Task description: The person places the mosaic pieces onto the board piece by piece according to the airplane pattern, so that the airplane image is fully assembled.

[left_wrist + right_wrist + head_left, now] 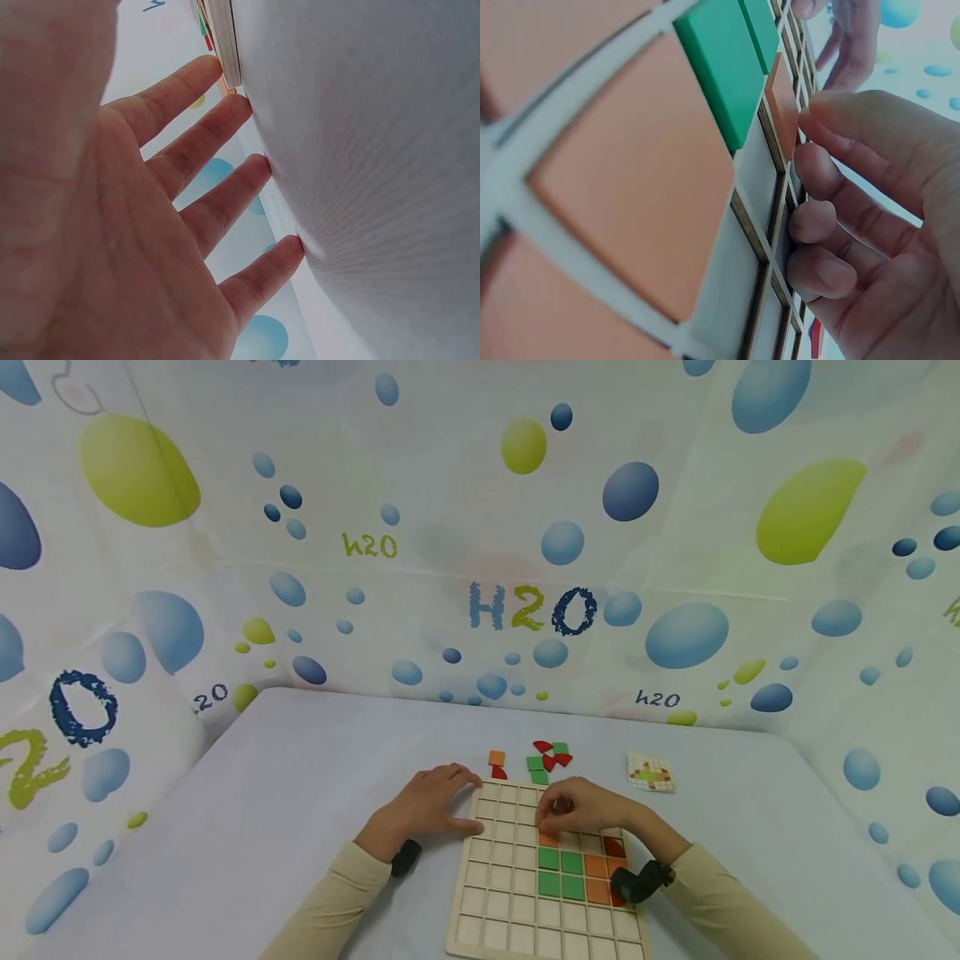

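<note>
A wooden grid board (498, 906) lies on the table, holding several green tiles (560, 872), orange tiles (597, 878) and red quarter-round pieces (614, 847). My right hand (581, 804) is over the board's upper middle, thumb and forefinger pinched at the far edge of an orange square tile (782, 109). That tile sits just beyond the green ones; the fingertips partly hide it. My left hand (431, 802) steadies the board's upper left side with fingers spread, thumb at the edge. In the left wrist view, the left fingers (217, 199) are straight, some tips against the white tabletop.
Beyond the board lie loose red pieces (550, 762) and green tiles (536, 764). An orange tile (497, 758) with a red piece lies to their left. A pattern card (651, 773) is on the table (360, 727) at the right. A printed curtain (435, 568) surrounds the table.
</note>
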A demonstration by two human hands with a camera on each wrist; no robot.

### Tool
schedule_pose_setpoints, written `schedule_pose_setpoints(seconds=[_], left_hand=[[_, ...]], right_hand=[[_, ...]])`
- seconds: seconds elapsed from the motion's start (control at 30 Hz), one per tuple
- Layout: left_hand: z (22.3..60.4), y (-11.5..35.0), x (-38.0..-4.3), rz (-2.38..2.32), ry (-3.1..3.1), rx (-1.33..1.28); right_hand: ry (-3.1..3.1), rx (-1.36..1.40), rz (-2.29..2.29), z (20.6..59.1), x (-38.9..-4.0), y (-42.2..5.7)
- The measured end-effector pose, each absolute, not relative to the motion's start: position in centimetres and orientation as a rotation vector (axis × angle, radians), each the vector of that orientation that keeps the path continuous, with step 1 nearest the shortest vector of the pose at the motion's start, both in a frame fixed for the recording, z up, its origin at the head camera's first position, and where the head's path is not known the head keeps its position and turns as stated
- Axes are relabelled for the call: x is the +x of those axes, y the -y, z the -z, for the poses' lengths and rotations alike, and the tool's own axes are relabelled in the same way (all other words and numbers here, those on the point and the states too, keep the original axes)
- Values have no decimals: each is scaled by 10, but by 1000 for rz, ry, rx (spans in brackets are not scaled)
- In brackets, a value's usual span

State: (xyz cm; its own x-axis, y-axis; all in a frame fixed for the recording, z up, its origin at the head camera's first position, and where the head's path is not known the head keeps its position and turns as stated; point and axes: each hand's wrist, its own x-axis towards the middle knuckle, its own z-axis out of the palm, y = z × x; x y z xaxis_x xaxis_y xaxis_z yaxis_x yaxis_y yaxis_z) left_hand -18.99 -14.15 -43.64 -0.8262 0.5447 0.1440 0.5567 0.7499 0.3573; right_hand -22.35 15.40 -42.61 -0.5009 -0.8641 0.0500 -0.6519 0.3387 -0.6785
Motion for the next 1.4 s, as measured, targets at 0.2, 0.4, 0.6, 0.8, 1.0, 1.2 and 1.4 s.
schedule_pose_setpoints(seconds=[0.2, 0.4, 0.6, 0.8, 1.0, 1.2, 1.4], left_hand=[[437, 141, -190, 614, 2919, -903], [438, 142, -192, 609, 2914, -899], [438, 142, -191, 613, 2898, -920], [438, 142, -190, 584, 2892, -922], [438, 141, -191, 599, 2900, -924], [438, 142, -192, 594, 2906, -917], [438, 143, -192, 615, 2909, -927]], right_hand=[[-2308, -1324, 965, 425, -228, -149], [-2361, -1272, 971, 425, -234, -140], [-2384, -1253, 994, 424, -238, -132], [-2382, -1293, 1041, 425, -246, -127], [-2380, -1302, 1093, 424, -256, -122], [-2440, -1288, 1171, 428, -264, -120], [-2481, -1306, 1243, 431, -267, -118]])
